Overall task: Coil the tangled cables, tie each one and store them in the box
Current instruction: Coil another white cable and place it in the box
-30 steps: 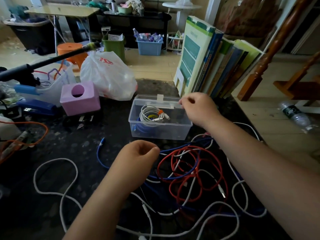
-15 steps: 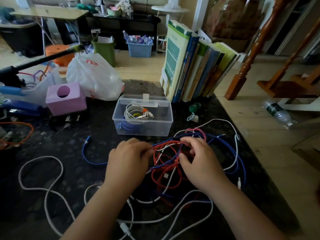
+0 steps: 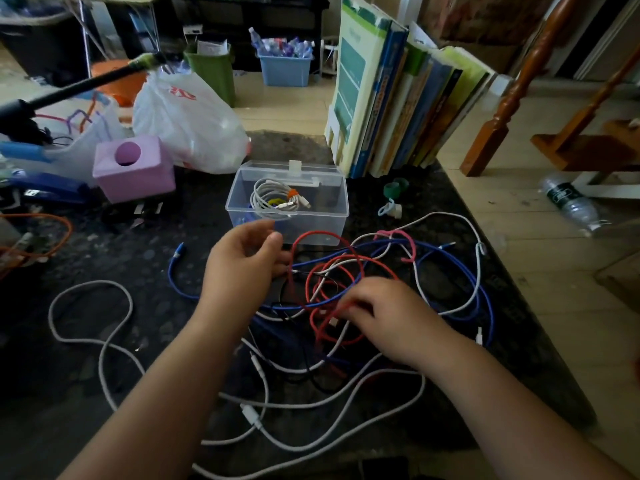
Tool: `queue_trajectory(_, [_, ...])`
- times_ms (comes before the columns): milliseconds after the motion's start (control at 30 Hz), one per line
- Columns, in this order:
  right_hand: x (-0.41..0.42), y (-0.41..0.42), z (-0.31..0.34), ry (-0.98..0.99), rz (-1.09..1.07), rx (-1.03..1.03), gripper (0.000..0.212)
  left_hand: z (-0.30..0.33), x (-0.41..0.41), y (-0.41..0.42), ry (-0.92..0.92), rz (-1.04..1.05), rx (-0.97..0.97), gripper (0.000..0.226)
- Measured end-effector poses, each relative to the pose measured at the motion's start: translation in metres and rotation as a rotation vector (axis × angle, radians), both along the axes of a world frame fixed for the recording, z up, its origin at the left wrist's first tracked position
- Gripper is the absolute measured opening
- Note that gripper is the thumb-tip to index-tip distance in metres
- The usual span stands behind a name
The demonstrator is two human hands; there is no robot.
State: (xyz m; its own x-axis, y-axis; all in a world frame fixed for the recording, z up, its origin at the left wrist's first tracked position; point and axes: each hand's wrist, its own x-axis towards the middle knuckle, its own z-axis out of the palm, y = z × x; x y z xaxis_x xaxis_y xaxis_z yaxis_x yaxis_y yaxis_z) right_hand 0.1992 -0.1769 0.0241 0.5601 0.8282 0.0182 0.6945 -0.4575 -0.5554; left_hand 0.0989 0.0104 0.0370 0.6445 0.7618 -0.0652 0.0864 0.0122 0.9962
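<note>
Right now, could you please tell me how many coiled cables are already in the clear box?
1 plainly: a white coiled cable lying in the clear box, toward its left side. Something blue shows beneath it, possibly a second cable, but it is mostly hidden.

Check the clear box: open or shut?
Open. The clear box has its lid tipped back, and a tied white coil lies uncovered inside.

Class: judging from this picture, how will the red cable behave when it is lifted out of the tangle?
The red cable probably flops: it lies in loose curving loops. It likely drags the blue cable and white cable, which cross it.
</note>
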Motion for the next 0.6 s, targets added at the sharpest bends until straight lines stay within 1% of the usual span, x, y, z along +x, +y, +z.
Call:
queue_trajectory(33, [0.001,0.001,0.007,0.031,-0.061,0.048,0.009,0.0,0.0,0.002,0.004,-0.013,0.019,0.018])
queue_trajectory(67, [0.001,0.002,0.014,0.034,-0.101,0.065,0.015,0.0,-0.002,0.005,0.028,-0.032,0.067,0.02])
queue_trajectory(133, [-0.007,0.0,0.034,-0.009,-0.104,-0.002,0.028,0.002,-0.007,0.007,0.058,-0.077,0.143,0.014])
queue_trajectory(200, [-0.029,-0.006,0.06,-0.08,0.006,-0.099,0.022,0.002,-0.013,0.008,0.086,-0.108,0.191,0.014])
queue_trajectory(233, [-0.044,-0.008,0.072,-0.062,0.105,-0.159,0.02,0.001,-0.015,0.008,0.114,-0.121,0.215,0.014])
queue_trajectory(300, [-0.077,-0.005,0.079,0.035,0.345,-0.38,0.03,0.0,-0.019,0.008,0.158,-0.145,0.246,0.012])
queue_trajectory(333, [-0.091,-0.001,0.072,0.03,0.467,-0.543,0.035,0.0,-0.022,0.008,0.173,-0.158,0.259,0.012])
queue_trajectory(367, [-0.103,0.004,0.06,-0.01,0.569,-0.701,0.037,0.0,-0.024,0.008,0.187,-0.177,0.274,0.012])
queue_trajectory(400, [-0.112,0.01,0.045,-0.078,0.619,-0.83,0.039,0.0,-0.027,0.007,0.198,-0.194,0.289,0.011])
queue_trajectory(433, [-0.118,0.014,0.029,-0.157,0.635,-0.909,0.039,0.0,-0.03,0.007,0.204,-0.211,0.305,0.011])
queue_trajectory(467, [-0.121,0.016,0.017,-0.228,0.629,-0.927,0.037,0.001,-0.032,0.007,0.205,-0.221,0.321,0.011])
queue_trajectory(500, [-0.12,0.017,0.008,-0.289,0.607,-0.901,0.035,0.001,-0.034,0.008,0.202,-0.226,0.334,0.012])
queue_trajectory(600, [-0.114,0.013,0.002,-0.348,0.54,-0.773,0.027,0.004,-0.038,0.01,0.19,-0.228,0.359,0.014])
